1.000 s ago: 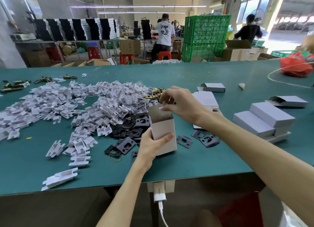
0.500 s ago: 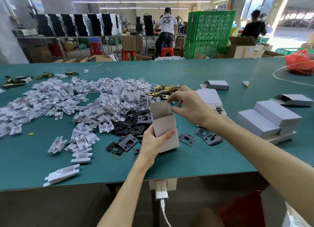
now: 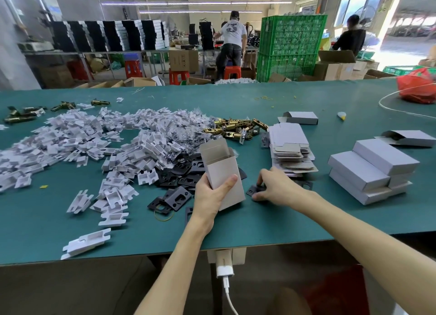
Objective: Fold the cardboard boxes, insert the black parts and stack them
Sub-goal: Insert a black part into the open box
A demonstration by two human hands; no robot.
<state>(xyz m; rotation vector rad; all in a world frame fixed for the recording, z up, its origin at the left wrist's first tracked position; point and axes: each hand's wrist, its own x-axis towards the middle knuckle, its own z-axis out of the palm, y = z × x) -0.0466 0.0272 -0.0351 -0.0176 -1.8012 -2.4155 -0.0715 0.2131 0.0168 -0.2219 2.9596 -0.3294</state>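
My left hand [image 3: 210, 196] grips a grey cardboard box [image 3: 224, 171], held upright over the green table with its top flap open. My right hand [image 3: 276, 187] rests on the table just right of the box, its fingertips pinching a flat black part [image 3: 253, 190] that lies there. More black parts [image 3: 179, 173] lie in a heap left of and behind the box. A pile of flat unfolded boxes [image 3: 290, 147] sits behind my right hand. Closed grey boxes [image 3: 370, 168] are stacked at the right.
A large spread of white plastic inserts [image 3: 82, 145] covers the left half of the table [image 3: 283, 222]. Brass latch pieces [image 3: 233, 128] lie beyond the box. A red bag [image 3: 417, 86] and a white cable sit far right. People work at the back.
My right hand has left the box's open top and dropped down to the table, where its fingers close on a black part. The left hand keeps holding the box.
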